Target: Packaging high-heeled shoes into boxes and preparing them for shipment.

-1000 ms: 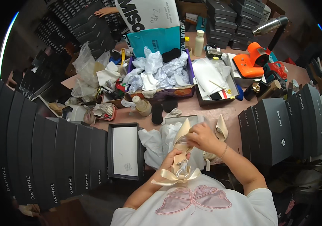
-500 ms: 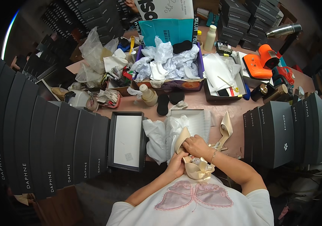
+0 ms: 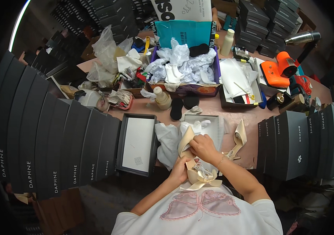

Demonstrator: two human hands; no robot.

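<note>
A cream high-heeled shoe [image 3: 185,141] with pearl beads and a satin bow is tilted in front of my chest, its bowed toe toward me. My left hand [image 3: 179,170] is wrapped round its middle from the left. The curled fingers of my right hand [image 3: 205,149] press inside the shoe's heel part; their tips are hidden. The matching shoe [image 3: 240,134] rests on the table to the right. Behind my hands lies an open shoebox [image 3: 214,137] with white tissue paper [image 3: 192,126] in it. More tissue [image 3: 166,144] spreads beside the box.
A dark box lid [image 3: 139,144], white inside, lies at left. Rows of dark shoeboxes flank me at left [image 3: 73,145] and right [image 3: 288,145]. Behind stand a cream bottle [image 3: 162,98], a purple box [image 3: 198,91] full of crumpled paper, a black tray [image 3: 235,102] and an orange device [image 3: 274,74].
The view has shifted, so the table's things sit further right. The held shoe has turned slightly, and its bow now faces up more. Both hands keep their places on it.
</note>
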